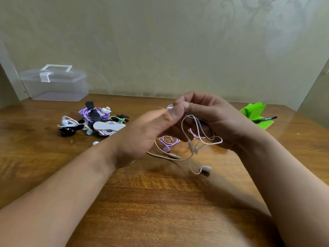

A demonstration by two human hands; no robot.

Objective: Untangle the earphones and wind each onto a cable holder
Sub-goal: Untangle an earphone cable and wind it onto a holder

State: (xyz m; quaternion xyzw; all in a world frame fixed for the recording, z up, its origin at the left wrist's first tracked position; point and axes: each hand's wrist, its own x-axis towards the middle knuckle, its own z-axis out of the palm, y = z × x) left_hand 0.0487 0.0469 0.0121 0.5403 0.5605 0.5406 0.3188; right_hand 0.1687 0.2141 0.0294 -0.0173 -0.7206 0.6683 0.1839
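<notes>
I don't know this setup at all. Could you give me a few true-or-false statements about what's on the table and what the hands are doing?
1. Both hands rest empty on the table. False: the left hand and right hand hold a tangle of pink and purple earphone cables above the table.
2. The clear plastic box at the back left has its lid shut. True.
3. The pen lies inside the box. False: the black pen lies on the green paper at the right.
4. One earbud dangles from the tangle, low near the table. True.
</notes>
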